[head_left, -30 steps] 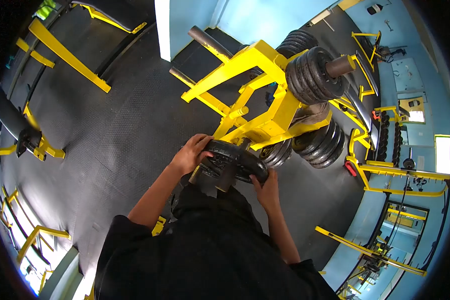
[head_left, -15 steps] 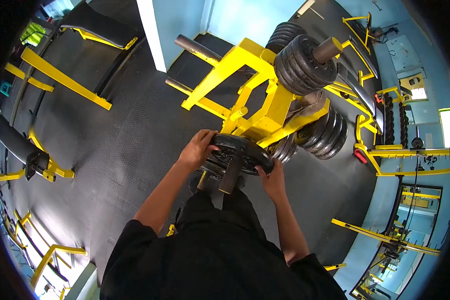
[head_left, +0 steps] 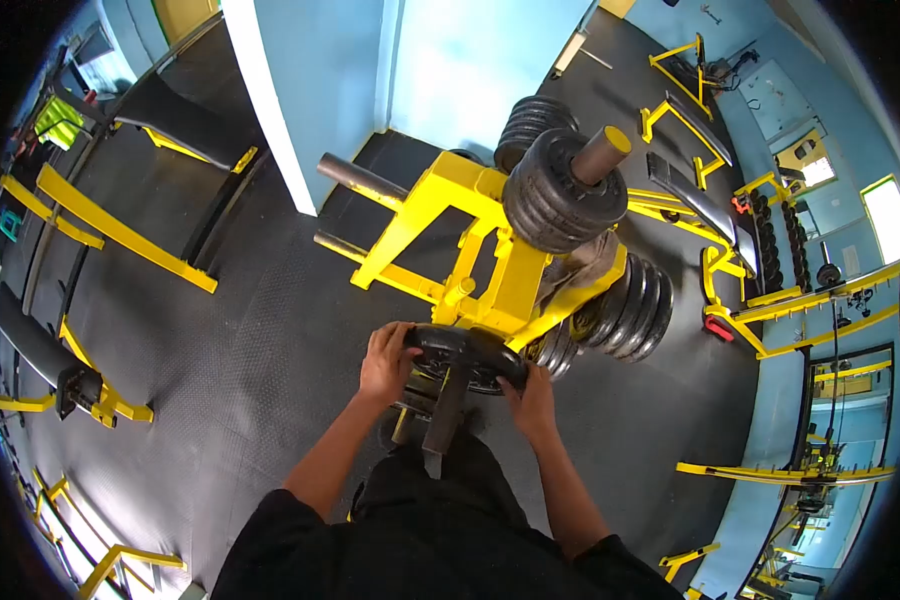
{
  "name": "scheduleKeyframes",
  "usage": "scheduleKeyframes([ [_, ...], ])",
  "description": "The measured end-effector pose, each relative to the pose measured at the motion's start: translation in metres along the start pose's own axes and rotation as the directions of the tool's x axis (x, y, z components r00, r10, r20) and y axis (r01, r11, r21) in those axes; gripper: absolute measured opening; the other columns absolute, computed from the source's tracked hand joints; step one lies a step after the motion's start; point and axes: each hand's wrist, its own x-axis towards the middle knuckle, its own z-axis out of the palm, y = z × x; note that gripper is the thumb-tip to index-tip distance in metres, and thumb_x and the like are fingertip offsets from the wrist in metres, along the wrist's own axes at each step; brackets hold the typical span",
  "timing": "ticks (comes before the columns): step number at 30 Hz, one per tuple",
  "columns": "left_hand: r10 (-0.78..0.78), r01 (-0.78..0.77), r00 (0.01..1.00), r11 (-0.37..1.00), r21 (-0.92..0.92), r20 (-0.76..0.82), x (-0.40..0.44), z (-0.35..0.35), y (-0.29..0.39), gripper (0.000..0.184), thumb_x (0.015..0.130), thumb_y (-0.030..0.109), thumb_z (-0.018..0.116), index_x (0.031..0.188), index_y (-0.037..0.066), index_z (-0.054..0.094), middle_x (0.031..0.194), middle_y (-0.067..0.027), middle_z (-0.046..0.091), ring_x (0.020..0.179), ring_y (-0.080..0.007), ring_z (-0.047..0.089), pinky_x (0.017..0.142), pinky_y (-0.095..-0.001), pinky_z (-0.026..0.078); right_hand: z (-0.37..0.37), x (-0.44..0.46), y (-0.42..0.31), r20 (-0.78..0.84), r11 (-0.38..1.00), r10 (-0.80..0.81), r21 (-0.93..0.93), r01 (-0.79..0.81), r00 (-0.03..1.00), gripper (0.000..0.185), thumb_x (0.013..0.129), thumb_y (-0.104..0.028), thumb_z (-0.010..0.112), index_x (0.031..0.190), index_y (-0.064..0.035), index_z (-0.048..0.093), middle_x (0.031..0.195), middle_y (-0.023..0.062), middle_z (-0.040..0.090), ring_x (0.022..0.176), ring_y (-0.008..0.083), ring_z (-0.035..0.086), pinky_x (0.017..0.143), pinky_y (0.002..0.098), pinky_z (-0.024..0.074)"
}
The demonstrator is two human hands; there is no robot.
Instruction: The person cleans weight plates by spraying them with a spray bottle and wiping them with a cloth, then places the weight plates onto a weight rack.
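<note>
A black weight plate [head_left: 480, 352] sits around a bare metal peg [head_left: 448, 410] on the near side of the yellow plate rack [head_left: 515, 290]. My left hand [head_left: 386, 365] grips the plate's left edge, fingers over the rim. At the right edge, my right hand [head_left: 532, 400] holds the same plate with its fingers wrapped round the rim. Lower down, partly hidden behind this peg, is another dark plate on a lower peg. Thick stacks of plates [head_left: 560, 195] hang on the rack's upper right peg and on its lower right side [head_left: 630, 310].
Two uncovered pegs [head_left: 360, 182] stick out at the rack's upper left. A padded bench [head_left: 45, 335] and yellow frames stand at the left. Blue wall [head_left: 470, 70] rises behind the rack. Benches, dumbbells [head_left: 767, 240] and a yellow rack are on the right.
The view has tilted, so the rack appears lower in the frame. Both hands stay on the plate, which now sits close against the rack's yellow frame.
</note>
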Motion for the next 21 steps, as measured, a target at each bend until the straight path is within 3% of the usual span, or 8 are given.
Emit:
scheduleKeyframes([
  [1,-0.062,0.058,0.998,0.991,-0.122,-0.03,0.005,0.007,-0.008,0.024,0.088,0.004,0.067,0.112,0.003,0.064,0.113,-0.015,0.063,0.106,-0.0382,0.06,0.09,-0.044,0.051,-0.002,0.005,-0.003,-0.019,0.999,-0.028,-0.018,0.027,0.999,0.057,0.088,-0.03,0.074,0.126,0.0053,0.051,0.116,0.0245,0.052,0.105,0.0425,0.057,0.089,0.0462,0.0483],
  [2,-0.063,0.06,0.998,0.991,-0.122,-0.025,0.022,0.006,0.005,0.024,0.088,0.004,0.067,0.112,0.003,0.064,0.113,-0.015,0.063,0.106,-0.0382,0.06,0.09,-0.044,0.051,-0.002,0.009,-0.006,-0.036,0.998,-0.05,-0.032,0.049,0.998,0.059,0.088,-0.034,0.075,0.126,0.0054,0.051,0.115,0.0243,0.052,0.106,0.0432,0.057,0.089,0.0473,0.0485],
  [4,0.211,-0.214,0.974,0.976,-0.033,-0.083,0.06,0.002,0.046,0.013,0.088,0.001,0.065,0.102,0.001,0.065,0.102,-0.0161,0.065,0.099,-0.0385,0.061,0.089,-0.0437,0.05,-0.007,0.014,-0.018,0.009,0.996,-0.015,-0.085,0.016,1.0,0.063,0.087,-0.037,0.075,0.126,0.0056,0.05,0.115,0.0241,0.052,0.106,0.0437,0.057,0.089,0.0483,0.049],
  [5,0.21,-0.214,0.974,0.976,-0.041,-0.083,0.063,0.009,0.045,0.013,0.088,0.001,0.065,0.102,0.001,0.065,0.102,-0.0161,0.065,0.099,-0.0385,0.061,0.089,-0.0437,0.05,-0.013,0.017,-0.02,0.05,0.989,0.006,-0.147,0.002,0.999,0.067,0.086,-0.041,0.075,0.127,0.0058,0.05,0.116,0.0239,0.052,0.106,0.0443,0.057,0.088,0.0493,0.0494],
  [7,0.083,-0.1,0.985,0.989,-0.113,-0.149,0.068,0.023,0.04,0.01,0.091,0.0,0.063,0.101,0.0,0.063,0.098,-0.0161,0.065,0.095,-0.0355,0.063,0.084,-0.0422,0.051,-0.011,0.014,-0.018,0.026,0.983,-0.025,-0.18,0.03,0.999,0.065,0.087,-0.042,0.074,0.125,0.0049,0.048,0.118,0.0242,0.051,0.106,0.0435,0.059,0.085,0.0483,0.0522],
  [8,-0.102,0.067,0.988,0.959,-0.276,-0.115,0.064,0.023,0.04,0.006,0.095,0.002,0.06,0.101,0.0,0.062,0.095,-0.0157,0.065,0.09,-0.0323,0.064,0.077,-0.0402,0.052,-0.011,0.015,-0.019,0.008,0.978,-0.064,-0.201,0.064,0.998,0.064,0.088,-0.042,0.073,0.124,0.004,0.046,0.12,0.0245,0.05,0.106,0.0427,0.061,0.082,0.0473,0.0551],
  [12,0.026,-0.068,0.988,0.958,-0.278,-0.152,0.073,0.028,0.025,0.006,0.097,0.005,0.06,0.099,0.0,0.06,0.093,-0.0146,0.064,0.083,-0.0293,0.063,0.073,-0.0368,0.052,-0.009,0.018,-0.016,0.088,0.985,0.026,-0.175,-0.01,0.996,0.067,0.087,-0.046,0.072,0.124,0.0034,0.046,0.122,0.024,0.05,0.104,0.0422,0.062,0.08,0.0478,0.0556],
  [21,-0.12,0.084,0.985,0.962,-0.259,-0.126,0.067,0.024,0.027,0.016,0.099,0.013,0.059,0.101,-0.002,0.065,0.09,-0.0145,0.066,0.08,-0.0268,0.063,0.072,-0.0356,0.05,-0.001,0.017,-0.006,0.059,0.978,0.026,-0.206,-0.013,0.998,0.069,0.09,-0.053,0.067,0.126,0.0022,0.047,0.119,0.0217,0.05,0.101,0.0398,0.063,0.08,0.0465,0.0564],
])
